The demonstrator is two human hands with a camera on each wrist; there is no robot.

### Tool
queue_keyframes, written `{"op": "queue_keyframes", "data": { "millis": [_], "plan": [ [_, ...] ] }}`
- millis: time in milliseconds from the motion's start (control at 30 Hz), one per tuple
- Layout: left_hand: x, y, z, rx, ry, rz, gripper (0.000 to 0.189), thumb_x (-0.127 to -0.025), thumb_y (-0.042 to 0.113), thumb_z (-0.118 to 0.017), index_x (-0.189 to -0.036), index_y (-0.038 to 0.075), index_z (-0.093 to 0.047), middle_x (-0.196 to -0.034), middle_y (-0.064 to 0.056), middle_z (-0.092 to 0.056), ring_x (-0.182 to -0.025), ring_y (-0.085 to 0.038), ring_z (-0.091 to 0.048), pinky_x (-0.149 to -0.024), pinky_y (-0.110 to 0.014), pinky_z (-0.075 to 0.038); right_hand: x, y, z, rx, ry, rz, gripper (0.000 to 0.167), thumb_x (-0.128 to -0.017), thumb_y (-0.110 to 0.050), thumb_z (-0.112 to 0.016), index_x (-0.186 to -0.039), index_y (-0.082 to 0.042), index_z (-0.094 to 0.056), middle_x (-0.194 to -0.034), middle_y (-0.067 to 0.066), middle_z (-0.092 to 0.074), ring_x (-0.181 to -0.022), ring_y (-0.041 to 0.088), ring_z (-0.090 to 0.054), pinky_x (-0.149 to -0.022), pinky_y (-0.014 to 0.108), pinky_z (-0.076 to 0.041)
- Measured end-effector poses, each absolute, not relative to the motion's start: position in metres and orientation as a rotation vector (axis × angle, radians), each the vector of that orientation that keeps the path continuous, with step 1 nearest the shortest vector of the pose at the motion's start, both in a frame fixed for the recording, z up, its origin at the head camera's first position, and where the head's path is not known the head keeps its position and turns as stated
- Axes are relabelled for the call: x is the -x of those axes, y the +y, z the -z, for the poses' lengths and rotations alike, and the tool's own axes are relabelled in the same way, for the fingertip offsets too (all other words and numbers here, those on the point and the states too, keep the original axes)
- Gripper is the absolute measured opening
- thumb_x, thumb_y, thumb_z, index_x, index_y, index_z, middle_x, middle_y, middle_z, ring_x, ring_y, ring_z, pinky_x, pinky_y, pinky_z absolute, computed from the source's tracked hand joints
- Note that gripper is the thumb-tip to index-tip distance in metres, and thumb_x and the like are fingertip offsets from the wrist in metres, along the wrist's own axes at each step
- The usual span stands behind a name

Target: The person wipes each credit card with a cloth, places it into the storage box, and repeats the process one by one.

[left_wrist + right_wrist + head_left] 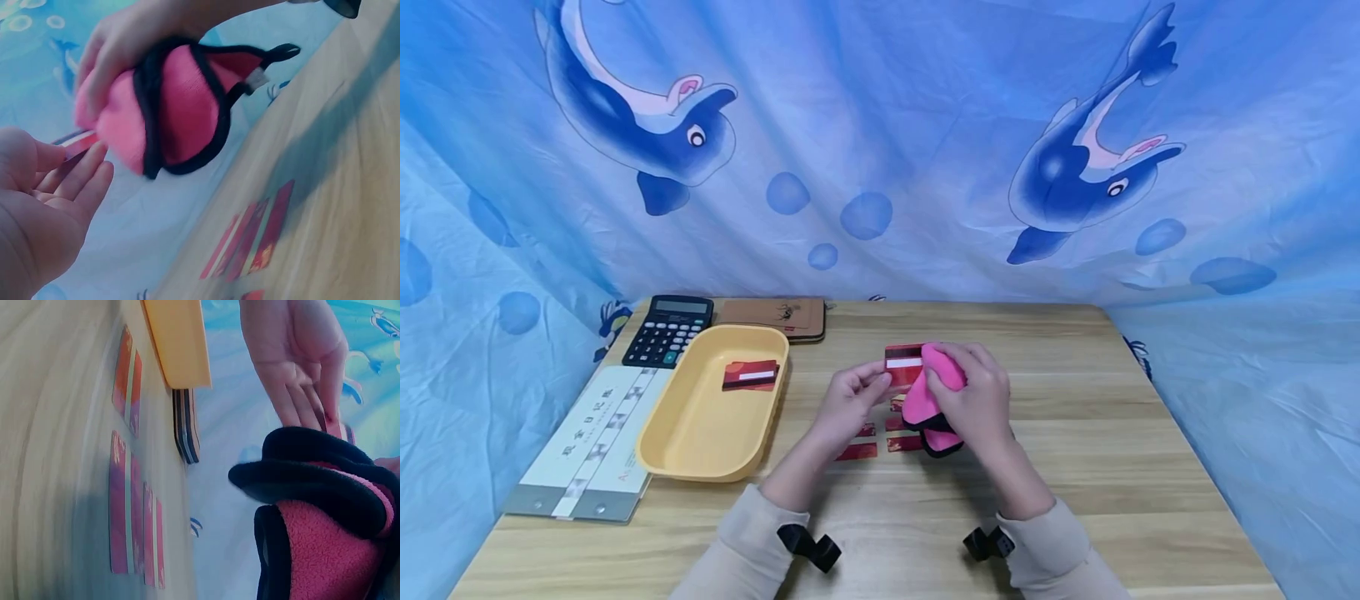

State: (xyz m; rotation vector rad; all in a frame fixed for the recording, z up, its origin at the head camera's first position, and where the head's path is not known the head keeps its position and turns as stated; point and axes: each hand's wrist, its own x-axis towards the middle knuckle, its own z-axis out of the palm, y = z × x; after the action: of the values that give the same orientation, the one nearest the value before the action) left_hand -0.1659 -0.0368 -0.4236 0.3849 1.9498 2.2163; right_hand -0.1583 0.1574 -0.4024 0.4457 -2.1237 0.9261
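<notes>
My left hand (848, 402) pinches a red bank card (902, 364) with a dark stripe and a white strip, between thumb and fingers. The card is held above the table. In my right hand (979, 392) is a pink cloth (917, 406) with black edging, folded over the card's right end. The left wrist view shows the cloth (187, 119) hanging in loose folds with a black loop. Below the hands, several red cards (856, 452) lie on the table, partly hidden by the hands and cloth. The right wrist view shows some of these cards (119, 512) too.
A yellow tray (662, 450) stands left of the hands with red cards (751, 375) inside. Around it are a black calculator (667, 332), a brown zip wallet or notebook (771, 315) and a white-and-grey ledger (587, 442). A blue dolphin curtain (880, 125) hangs behind the table.
</notes>
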Motion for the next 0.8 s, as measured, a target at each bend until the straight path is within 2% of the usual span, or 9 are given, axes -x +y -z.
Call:
{"op": "queue_keyframes", "data": {
  "millis": [67, 133, 200, 267, 300, 400, 533, 633, 800],
  "plan": [
    [0.165, -0.032, 0.425, -0.418, 1.987, -2.166, 0.032, -0.104, 0.005, -0.054, -0.134, -0.006, -0.06, -0.114, -0.022, -0.071, -0.103, -0.023, -0.072, -0.091, -0.035, -0.058, 0.157, 0.152, 0.402, -0.475, -2.133, -0.939, 0.031, -0.077, -0.007, -0.085, -0.107, -0.004, -0.078, -0.093, 0.011, -0.071, -0.076, 0.024, -0.067, -0.055, 0.036, -0.057],
    [0.164, -0.027, 0.427, -0.445, 2.025, -2.122, 0.034, -0.105, 0.005, -0.053, -0.136, -0.003, -0.06, -0.111, -0.019, -0.072, -0.09, -0.017, -0.072, -0.08, -0.029, -0.061, 0.155, 0.145, 0.401, -0.515, -2.142, -0.948, 0.03, -0.078, -0.008, -0.084, -0.107, -0.005, -0.078, -0.094, 0.01, -0.071, -0.076, 0.024, -0.068, -0.055, 0.035, -0.058],
    [0.163, -0.025, 0.429, -0.456, 2.055, -2.098, 0.035, -0.104, 0.004, -0.052, -0.138, -0.001, -0.059, -0.107, -0.017, -0.072, -0.076, -0.013, -0.066, -0.066, -0.023, -0.058, 0.153, 0.14, 0.4, -0.548, -2.141, -0.963, 0.029, -0.079, -0.009, -0.084, -0.107, -0.005, -0.078, -0.094, 0.01, -0.071, -0.076, 0.024, -0.069, -0.056, 0.035, -0.058],
    [0.162, -0.024, 0.43, -0.458, 2.077, -2.09, 0.036, -0.104, 0.002, -0.051, -0.139, -0.001, -0.058, -0.106, -0.016, -0.072, -0.071, -0.011, -0.061, -0.06, -0.021, -0.055, 0.152, 0.137, 0.4, -0.563, -2.13, -0.985, 0.029, -0.078, -0.008, -0.085, -0.106, -0.004, -0.078, -0.094, 0.011, -0.071, -0.077, 0.024, -0.069, -0.056, 0.035, -0.058],
    [0.162, -0.024, 0.429, -0.463, 2.09, -2.089, 0.035, -0.104, 0.002, -0.051, -0.138, -0.001, -0.059, -0.105, -0.017, -0.072, -0.071, -0.012, -0.061, -0.061, -0.02, -0.054, 0.152, 0.137, 0.4, -0.562, -2.128, -0.99, 0.029, -0.077, -0.008, -0.085, -0.106, -0.004, -0.078, -0.093, 0.011, -0.071, -0.076, 0.024, -0.069, -0.055, 0.034, -0.058],
    [0.162, -0.028, 0.427, -0.465, 2.117, -2.094, 0.033, -0.103, 0.003, -0.054, -0.136, -0.004, -0.06, -0.11, -0.019, -0.073, -0.086, -0.013, -0.068, -0.073, -0.022, -0.058, 0.154, 0.139, 0.401, -0.527, -2.119, -1.015, 0.031, -0.076, -0.006, -0.087, -0.106, -0.005, -0.078, -0.092, 0.011, -0.071, -0.076, 0.024, -0.068, -0.054, 0.033, -0.056],
    [0.162, -0.037, 0.421, -0.447, 2.091, -2.11, 0.033, -0.104, 0.003, -0.054, -0.134, -0.008, -0.059, -0.117, -0.024, -0.07, -0.107, -0.027, -0.071, -0.093, -0.034, -0.057, 0.158, 0.148, 0.401, -0.457, -2.122, -0.991, 0.032, -0.076, -0.009, -0.088, -0.107, -0.007, -0.079, -0.093, 0.011, -0.072, -0.079, 0.024, -0.069, -0.056, 0.035, -0.054],
    [0.163, -0.046, 0.416, -0.406, 2.062, -2.133, 0.034, -0.104, 0.002, -0.052, -0.136, -0.01, -0.056, -0.12, -0.026, -0.068, -0.109, -0.033, -0.069, -0.096, -0.039, -0.055, 0.16, 0.156, 0.402, -0.416, -2.137, -0.977, 0.033, -0.076, -0.011, -0.088, -0.107, -0.006, -0.079, -0.096, 0.012, -0.073, -0.082, 0.026, -0.069, -0.06, 0.038, -0.055],
    [0.163, -0.061, 0.408, -0.254, 2.127, -2.136, 0.034, -0.104, 0.003, -0.053, -0.136, -0.006, -0.057, -0.119, -0.023, -0.069, -0.106, -0.032, -0.071, -0.093, -0.034, -0.057, 0.164, 0.166, 0.409, -0.399, -2.171, -1.013, 0.033, -0.077, -0.012, -0.088, -0.108, -0.007, -0.078, -0.101, 0.01, -0.073, -0.089, 0.024, -0.069, -0.066, 0.04, -0.058]
  ]
}}
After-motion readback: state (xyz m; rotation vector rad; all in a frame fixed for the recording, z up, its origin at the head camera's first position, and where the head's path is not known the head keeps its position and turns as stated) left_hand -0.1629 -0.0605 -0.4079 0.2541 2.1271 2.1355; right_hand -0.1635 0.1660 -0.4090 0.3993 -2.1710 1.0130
